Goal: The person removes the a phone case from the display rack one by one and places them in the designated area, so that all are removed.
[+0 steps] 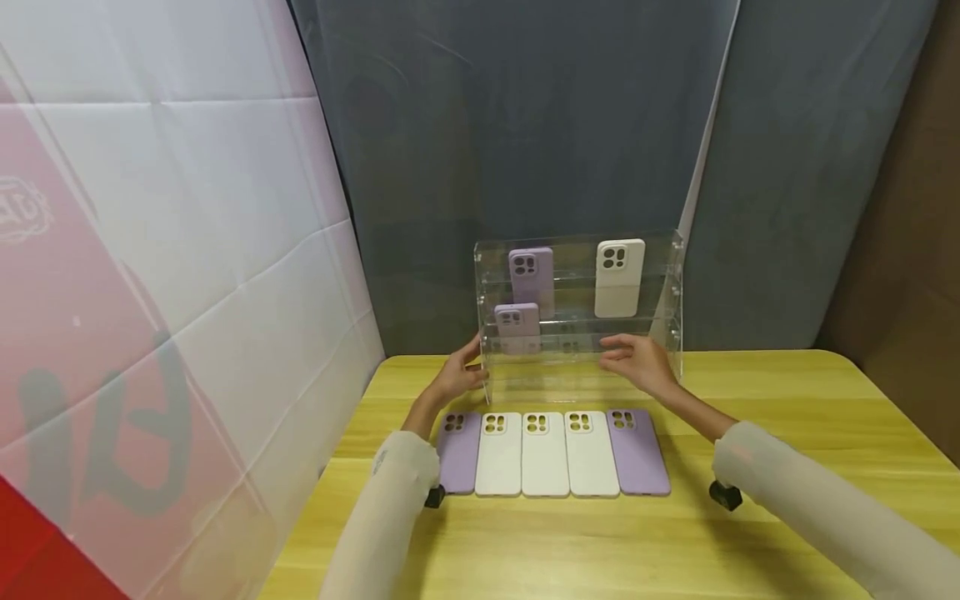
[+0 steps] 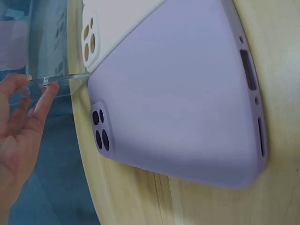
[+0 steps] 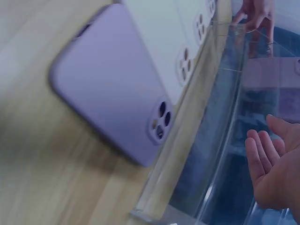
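Observation:
A clear acrylic display stand (image 1: 577,375) with stepped tiers stands at the back of the table. My left hand (image 1: 455,377) pinches the edge of its left side panel, thumb and fingers at the panel in the left wrist view. In front of the lower tiers, toward the right, my right hand (image 1: 639,363) hovers with relaxed fingers and holds nothing. On the stand's left lean a purple phone case (image 1: 532,287) and, a tier lower, another purple phone case (image 1: 517,321). A white phone case (image 1: 619,279) leans on the upper right.
Before the stand, several phone cases lie side by side: a purple case (image 1: 459,458) at left, white cases (image 1: 544,458) in the middle, a purple case (image 1: 639,454) at right. Beneath them is a yellow wood-grain table (image 1: 540,546). A grey curtain (image 1: 525,125) hangs behind.

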The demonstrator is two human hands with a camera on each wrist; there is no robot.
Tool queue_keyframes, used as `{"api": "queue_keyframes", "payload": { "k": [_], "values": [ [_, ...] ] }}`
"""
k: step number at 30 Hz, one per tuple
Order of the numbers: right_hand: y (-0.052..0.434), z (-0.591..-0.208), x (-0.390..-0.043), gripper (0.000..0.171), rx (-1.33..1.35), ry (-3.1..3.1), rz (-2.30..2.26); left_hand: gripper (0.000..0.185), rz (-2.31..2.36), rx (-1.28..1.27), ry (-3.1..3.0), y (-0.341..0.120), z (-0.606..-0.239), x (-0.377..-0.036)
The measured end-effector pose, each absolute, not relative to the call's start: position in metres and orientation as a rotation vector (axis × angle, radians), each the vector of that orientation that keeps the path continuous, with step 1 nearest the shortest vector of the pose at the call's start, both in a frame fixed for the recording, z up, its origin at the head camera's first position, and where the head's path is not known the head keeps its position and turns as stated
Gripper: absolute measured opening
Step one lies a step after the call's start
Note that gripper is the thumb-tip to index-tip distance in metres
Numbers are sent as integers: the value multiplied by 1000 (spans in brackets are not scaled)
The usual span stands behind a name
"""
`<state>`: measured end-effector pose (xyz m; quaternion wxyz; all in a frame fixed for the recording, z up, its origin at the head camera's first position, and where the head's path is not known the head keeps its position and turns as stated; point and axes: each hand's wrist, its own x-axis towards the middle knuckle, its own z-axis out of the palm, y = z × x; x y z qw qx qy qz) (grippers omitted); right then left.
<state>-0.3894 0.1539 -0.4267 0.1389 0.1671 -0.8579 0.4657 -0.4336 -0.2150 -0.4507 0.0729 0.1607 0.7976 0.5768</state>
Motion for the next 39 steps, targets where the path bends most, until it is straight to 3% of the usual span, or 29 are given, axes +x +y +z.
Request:
{"api": "queue_keyframes", "payload": {
  "k": [9, 20, 32, 39],
  "values": [
    [120, -406, -400, 39, 506, -2437, 1336, 90, 1751, 492, 2393, -218, -452, -429],
    [82, -377, -411, 45, 611, -2340, 1443, 76, 1717, 435, 2511, -213, -447, -428],
    [56, -367, -422, 45, 586, -2321, 1524, 87, 1702, 509, 2628, -204, -444, -430],
    [47, -370, -429, 35, 554, -2345, 1397, 89, 1710, 504, 2561, -205, -436, -428]
  ]
}}
